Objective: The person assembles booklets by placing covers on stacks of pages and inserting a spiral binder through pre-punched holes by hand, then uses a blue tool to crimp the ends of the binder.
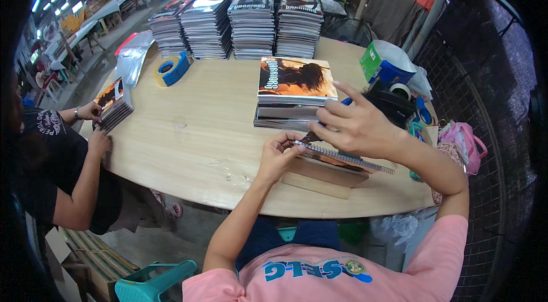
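A spiral-bound notebook point(365, 164) stands with its wire coil facing up, in front of me near the table's front edge. My left hand point(278, 156) is closed, pinching the left end of the coil between thumb and fingers. Over that same end, my right hand point(353, 125) holds a small dark tool point(311, 137) with a bit of blue showing between the fingers; its kind is mostly hidden. The index finger is raised. Under the notebook lies a light brown block point(317, 184). Just beyond it is a stack of notebooks point(297, 78) with orange and black covers.
Four tall notebook stacks point(251, 28) line the table's far side. A blue tape dispenser point(174, 69) lies left of them. A co-worker's hands point(94, 113) hold notebooks point(117, 109) at the left edge. A green and blue package point(388, 62) and a black object point(391, 105) are at right.
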`<action>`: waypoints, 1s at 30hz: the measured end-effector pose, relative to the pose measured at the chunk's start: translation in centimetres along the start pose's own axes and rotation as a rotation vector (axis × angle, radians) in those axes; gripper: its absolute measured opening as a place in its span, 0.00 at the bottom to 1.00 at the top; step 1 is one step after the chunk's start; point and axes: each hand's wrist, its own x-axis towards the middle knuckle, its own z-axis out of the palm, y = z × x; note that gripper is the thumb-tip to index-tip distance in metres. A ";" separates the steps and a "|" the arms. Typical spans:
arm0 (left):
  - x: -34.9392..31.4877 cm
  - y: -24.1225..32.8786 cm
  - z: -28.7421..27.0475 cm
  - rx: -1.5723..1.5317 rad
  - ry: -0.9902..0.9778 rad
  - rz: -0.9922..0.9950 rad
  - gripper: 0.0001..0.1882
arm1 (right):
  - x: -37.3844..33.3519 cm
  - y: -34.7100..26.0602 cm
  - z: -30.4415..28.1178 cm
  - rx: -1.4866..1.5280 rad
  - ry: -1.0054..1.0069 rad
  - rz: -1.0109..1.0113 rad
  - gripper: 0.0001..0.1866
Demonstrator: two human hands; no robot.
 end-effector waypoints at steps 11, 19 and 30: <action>0.2 -0.8 -0.4 0.059 0.031 0.051 0.09 | 1.6 -0.6 0.5 -0.115 0.005 -0.197 0.10; 0.1 -1.2 -0.3 0.156 0.097 0.096 0.09 | 0.9 -0.9 0.2 0.181 -0.392 0.153 0.13; -0.8 3.9 4.4 1.481 -0.277 0.913 0.21 | -15.3 -3.5 2.7 0.741 -0.135 1.346 0.17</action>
